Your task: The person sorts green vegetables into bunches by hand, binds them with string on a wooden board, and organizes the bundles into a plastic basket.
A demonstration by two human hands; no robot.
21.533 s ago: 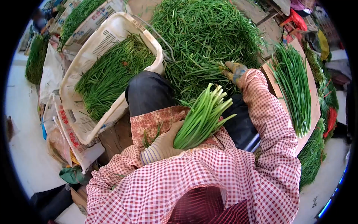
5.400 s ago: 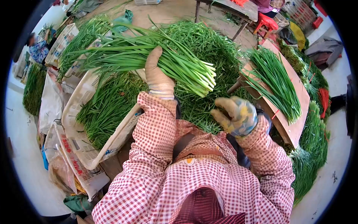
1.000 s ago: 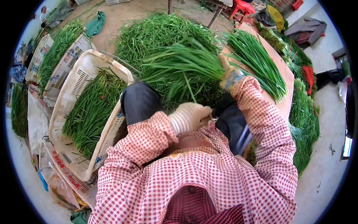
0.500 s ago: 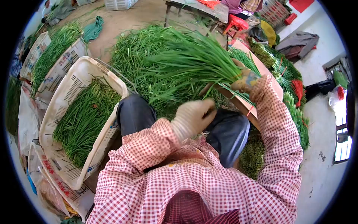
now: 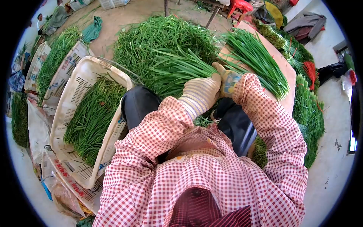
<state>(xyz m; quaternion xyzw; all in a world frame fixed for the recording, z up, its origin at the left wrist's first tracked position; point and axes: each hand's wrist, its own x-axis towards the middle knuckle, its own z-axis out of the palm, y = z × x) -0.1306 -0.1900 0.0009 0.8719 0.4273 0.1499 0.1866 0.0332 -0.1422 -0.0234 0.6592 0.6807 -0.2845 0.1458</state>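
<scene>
One bunch (image 5: 185, 68) spreads forward-left from the right hand (image 5: 228, 81), which grips it; the left hand (image 5: 200, 95) curls alongside, its hold unclear; one board (image 5: 288, 72) bears greens (image 5: 257, 62).

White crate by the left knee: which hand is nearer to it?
Left. The left hand is to the right of the crate, past the left knee; the right hand is farther right, beyond the left hand.

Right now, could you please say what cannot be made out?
Head view: lower ends of the held bunch, hidden by left grip and right grip.
Head view: far table, cut off by the top edge.
Head view: floor of nearest basket, mostly covered by leaves.
</scene>
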